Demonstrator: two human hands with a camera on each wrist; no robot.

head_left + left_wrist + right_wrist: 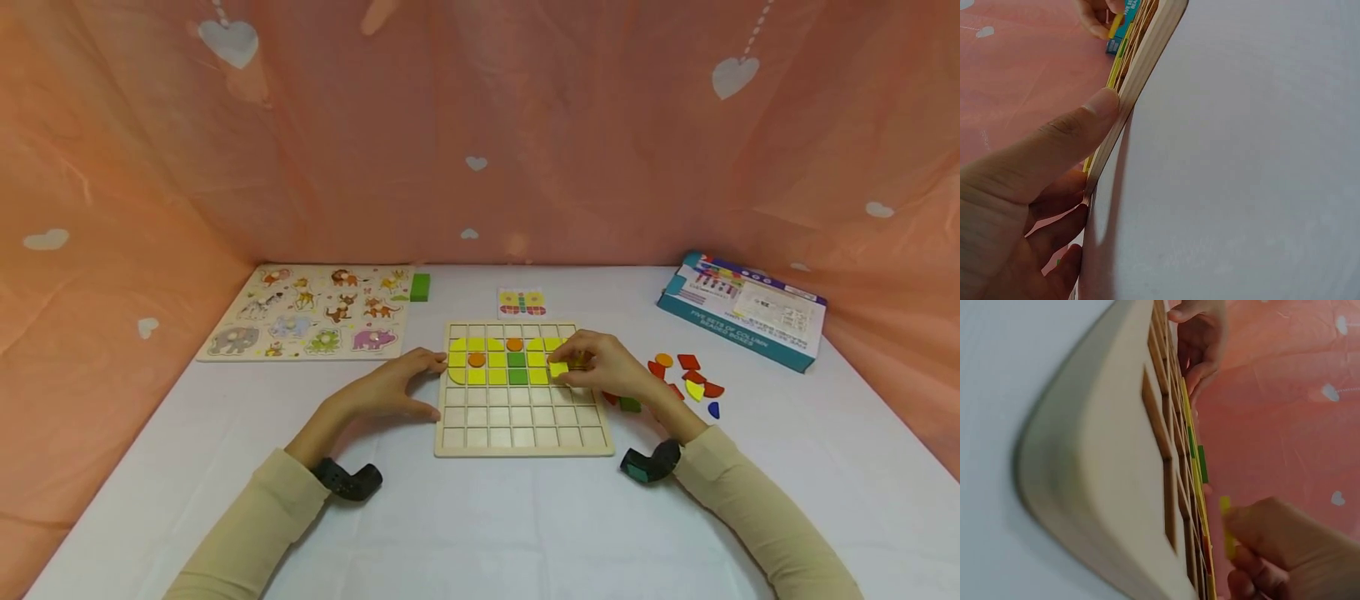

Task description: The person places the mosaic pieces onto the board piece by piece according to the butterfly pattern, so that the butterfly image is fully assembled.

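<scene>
Brightly yellow tile (558,369) (thin), pinched by right hand (606,365), gridded wooden board (522,416)

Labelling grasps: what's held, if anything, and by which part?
Right hand pinches a yellow piece by its edges; left hand touches the board's left side.

Softly creased peach-pink cloth backdrop (570,183), pale hearts (232,43) across it, white table (465,533) below.

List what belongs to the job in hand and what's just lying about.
In the job, apparently: grid board; laid pieces; yellow piece in the right hand; butterfly card; probably the loose pieces.

Lying about, apparently: animal puzzle; teal-edged box; green block.
</scene>
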